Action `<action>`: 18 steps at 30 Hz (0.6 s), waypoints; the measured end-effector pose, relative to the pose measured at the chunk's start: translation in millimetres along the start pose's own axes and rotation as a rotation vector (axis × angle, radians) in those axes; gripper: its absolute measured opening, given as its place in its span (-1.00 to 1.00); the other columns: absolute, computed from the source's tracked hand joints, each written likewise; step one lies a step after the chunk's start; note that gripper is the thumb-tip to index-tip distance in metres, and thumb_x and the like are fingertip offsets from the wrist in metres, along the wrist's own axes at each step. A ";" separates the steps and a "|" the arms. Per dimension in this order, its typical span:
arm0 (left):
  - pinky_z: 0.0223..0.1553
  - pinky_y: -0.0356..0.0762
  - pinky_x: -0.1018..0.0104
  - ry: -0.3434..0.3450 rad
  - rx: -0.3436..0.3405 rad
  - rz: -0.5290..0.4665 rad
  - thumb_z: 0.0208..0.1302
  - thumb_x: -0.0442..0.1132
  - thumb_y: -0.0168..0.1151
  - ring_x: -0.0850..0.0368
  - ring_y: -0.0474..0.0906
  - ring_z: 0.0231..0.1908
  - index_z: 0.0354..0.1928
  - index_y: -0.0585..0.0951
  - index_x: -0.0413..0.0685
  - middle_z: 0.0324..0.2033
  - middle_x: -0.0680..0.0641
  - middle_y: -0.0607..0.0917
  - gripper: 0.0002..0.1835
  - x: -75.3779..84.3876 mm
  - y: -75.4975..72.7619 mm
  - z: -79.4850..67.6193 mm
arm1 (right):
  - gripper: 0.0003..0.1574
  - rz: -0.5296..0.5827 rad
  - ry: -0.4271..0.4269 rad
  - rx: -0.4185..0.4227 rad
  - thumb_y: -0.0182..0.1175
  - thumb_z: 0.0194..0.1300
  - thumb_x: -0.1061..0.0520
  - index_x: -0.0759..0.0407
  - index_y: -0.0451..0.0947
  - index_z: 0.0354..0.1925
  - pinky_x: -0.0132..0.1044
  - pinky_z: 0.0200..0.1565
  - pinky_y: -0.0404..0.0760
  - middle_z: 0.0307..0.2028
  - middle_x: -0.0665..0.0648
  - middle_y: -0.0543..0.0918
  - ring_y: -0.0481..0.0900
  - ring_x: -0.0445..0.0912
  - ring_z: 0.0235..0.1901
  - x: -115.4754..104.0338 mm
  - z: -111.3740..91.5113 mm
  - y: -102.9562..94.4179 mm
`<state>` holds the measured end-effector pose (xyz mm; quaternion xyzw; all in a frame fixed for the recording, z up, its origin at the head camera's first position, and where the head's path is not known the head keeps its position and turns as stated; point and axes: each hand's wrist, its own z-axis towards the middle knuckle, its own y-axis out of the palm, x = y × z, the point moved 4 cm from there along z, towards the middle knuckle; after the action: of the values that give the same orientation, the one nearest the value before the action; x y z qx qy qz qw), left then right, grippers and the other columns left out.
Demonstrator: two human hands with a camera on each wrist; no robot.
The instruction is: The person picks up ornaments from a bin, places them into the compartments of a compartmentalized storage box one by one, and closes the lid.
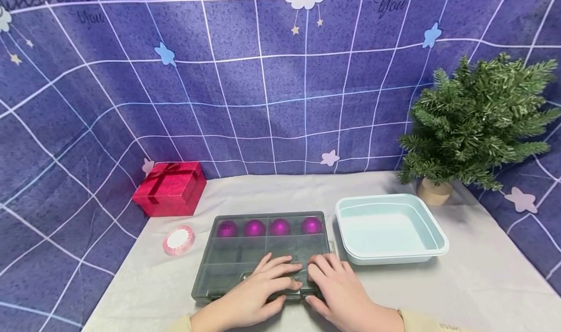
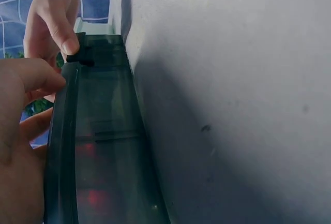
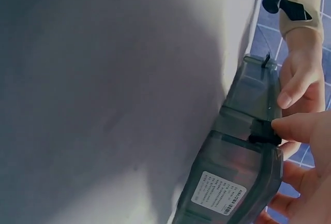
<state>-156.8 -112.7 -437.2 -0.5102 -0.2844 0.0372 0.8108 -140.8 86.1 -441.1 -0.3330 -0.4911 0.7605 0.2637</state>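
Observation:
A dark translucent compartment box (image 1: pixel 236 251) lies on the table with its lid down. Several shiny purple balls (image 1: pixel 254 228) show through the lid in the far row. Across the near part of the lid rests my left hand (image 1: pixel 263 293), its fingers spread and fairly straight. My right hand (image 1: pixel 337 285) is at the near right, fingers bent over the lid and thumb on the front edge. In the right wrist view that thumb presses on a black latch (image 3: pixel 264 132). The left wrist view shows the box's front wall (image 2: pixel 106 105) and the right thumb at the latch.
A pale blue tray (image 1: pixel 392 260) stands right of the box. Behind it is a small artificial tree (image 1: pixel 477 122) on a wooden base. To the left are a red gift box (image 1: pixel 168 188) and a pink ribbon roll (image 1: pixel 178 240). Patterned cloth (image 1: pixel 280 79) backs the table.

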 end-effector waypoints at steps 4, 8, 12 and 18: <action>0.19 0.10 -0.62 -0.008 0.003 -0.006 0.29 -0.36 0.29 -0.18 0.25 0.43 0.12 0.63 0.20 0.38 0.01 0.48 -0.60 -0.8 0.4 0.1 | -0.57 0.022 0.006 0.006 0.44 0.22 -0.16 -0.12 0.37 -0.21 -0.04 -0.10 0.52 0.15 -0.03 0.49 0.36 -0.06 0.12 1.7 0.4 -1.2; 0.26 0.09 -0.54 -0.063 0.003 -0.063 0.39 -0.32 0.24 -0.11 0.25 0.44 0.16 0.62 0.19 0.37 0.02 0.49 -0.64 -4.9 -1.4 -1.4 | -0.56 0.039 0.008 0.001 0.48 0.18 -0.14 -0.13 0.40 -0.21 -0.04 -0.11 0.54 0.14 -0.04 0.50 0.38 -0.06 0.11 3.8 1.6 -4.5; 0.28 0.37 -0.21 -0.122 0.065 -0.050 0.43 -0.29 0.23 0.02 0.38 0.36 0.12 0.63 0.19 0.28 0.05 0.56 -0.70 -8.7 -10.8 -8.5 | -0.58 0.044 -0.004 -0.004 0.49 0.15 -0.11 -0.14 0.43 -0.20 -0.03 -0.08 0.57 0.12 -0.07 0.52 0.41 -0.09 0.08 5.0 2.1 -6.8; 0.14 0.53 -0.07 -0.236 0.248 0.139 0.16 -0.40 0.42 0.00 0.50 0.23 0.04 0.68 0.07 0.19 -0.02 0.62 -0.61 -16.7 -40.1 -32.9 | -0.56 0.040 -0.047 0.068 0.53 0.06 -0.06 -0.12 0.45 -0.23 -0.07 -0.02 0.58 0.07 -0.10 0.53 0.44 -0.12 0.02 4.2 0.7 -10.0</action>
<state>-163.5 -164.2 -420.6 -0.4169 -0.3349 0.1877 0.8239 -143.3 92.5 -432.7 -0.3157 -0.4644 0.7895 0.2477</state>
